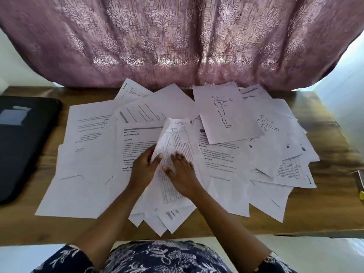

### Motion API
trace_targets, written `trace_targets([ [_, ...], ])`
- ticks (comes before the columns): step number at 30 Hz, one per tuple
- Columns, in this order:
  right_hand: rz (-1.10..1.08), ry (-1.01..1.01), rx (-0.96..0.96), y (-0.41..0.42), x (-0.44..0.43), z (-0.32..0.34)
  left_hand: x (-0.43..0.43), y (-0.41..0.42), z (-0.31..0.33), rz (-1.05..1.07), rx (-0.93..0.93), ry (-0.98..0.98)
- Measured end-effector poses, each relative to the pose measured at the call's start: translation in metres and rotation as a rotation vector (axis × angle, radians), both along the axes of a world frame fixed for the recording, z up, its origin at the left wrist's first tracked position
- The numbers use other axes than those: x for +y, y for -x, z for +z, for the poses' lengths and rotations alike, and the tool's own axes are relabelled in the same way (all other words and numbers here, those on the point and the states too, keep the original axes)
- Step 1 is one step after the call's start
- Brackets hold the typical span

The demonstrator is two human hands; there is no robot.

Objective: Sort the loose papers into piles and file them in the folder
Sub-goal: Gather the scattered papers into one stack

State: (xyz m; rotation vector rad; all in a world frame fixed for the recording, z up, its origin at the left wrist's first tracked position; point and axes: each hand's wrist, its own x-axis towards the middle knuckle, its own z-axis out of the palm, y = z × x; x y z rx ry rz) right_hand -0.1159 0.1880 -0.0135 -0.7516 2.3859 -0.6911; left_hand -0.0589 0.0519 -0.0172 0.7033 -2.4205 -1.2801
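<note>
So the curled sheet (175,138), the one with a printed table and handwriting along its top edge, sits right in the middle of the mess, with its upper left part lifted and bowing up off the pile. The left hand (144,166) pinches that sheet's left edge, thumb on top and fingers tucked behind the paper. The right hand (182,170) lies flat on the sheet's lower half with its fingers spread, pressing down and gripping nothing.

All around the curled sheet are the loose papers (94,134), overlapping every which way, nothing sorted into piles yet. Left of it are text pages, and some corners stick out below it toward the person. Up and to the right of it is a drawing sheet (222,113) with an outline figure holding 1 arm straight out. Further right is a 2nd figure page (271,131), partly covered.

Well off to the left of the curled sheet is the folder (23,146), black, closed, with a pale label on its cover. Everything rests on a wooden worktop (319,209). Far right of the sheet, at the frame edge, there's a small yellow thing (361,195), too cut off to identify. Behind it all hangs a mauve patterned curtain (177,36).
</note>
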Motion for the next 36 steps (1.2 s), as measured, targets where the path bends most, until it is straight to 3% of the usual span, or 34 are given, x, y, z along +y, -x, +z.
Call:
trace_targets([
  [2, -0.013, 0.162, -0.052, -0.001, -0.003, 0.01, -0.023, -0.004, 0.008, 0.083, 0.026, 0.15],
  [4, 0.001, 0.192, 0.083, 0.008, -0.001, 0.013, -0.051, -0.009, 0.008, 0.173, -0.031, 0.35],
  [6, 0.118, 0.01, 0.284, 0.019, 0.0, 0.004, -0.075, -0.015, 0.003, 0.244, -0.144, 0.406],
  [9, 0.248, -0.169, 0.326, 0.019, -0.01, -0.009, -0.076, -0.022, -0.005, 0.191, -0.261, 0.481],
  [13, -0.043, -0.052, 0.447, 0.044, -0.009, 0.004, -0.043, -0.018, -0.02, -0.127, -0.305, 0.615],
  [15, -0.221, -0.181, 0.523, 0.079, 0.006, 0.007, -0.039, -0.013, -0.025, -0.128, -0.364, 0.623],
  [18, -0.36, -0.316, 0.461, 0.115, 0.029, 0.003, -0.043, -0.011, -0.03, -0.078, -0.481, 0.58],
  [25, -0.335, -0.152, 0.664, 0.079, 0.02, 0.03, -0.047, -0.014, -0.032, -0.052, -0.474, 0.563],
  [30, -0.042, 0.077, 0.873, 0.005, -0.008, 0.02, -0.049, -0.013, -0.031, -0.038, -0.44, 0.492],
  [32, 0.071, 0.133, 0.86, -0.019, -0.012, 0.005, -0.053, -0.012, -0.03, -0.021, -0.411, 0.458],
  [34, 0.228, 0.113, 0.788, -0.038, -0.011, -0.014, -0.057, -0.01, -0.024, 0.03, -0.327, 0.289],
  [36, 0.426, 0.061, 0.685, -0.052, -0.01, -0.024, -0.065, -0.012, -0.008, 0.145, -0.15, -0.12],
])
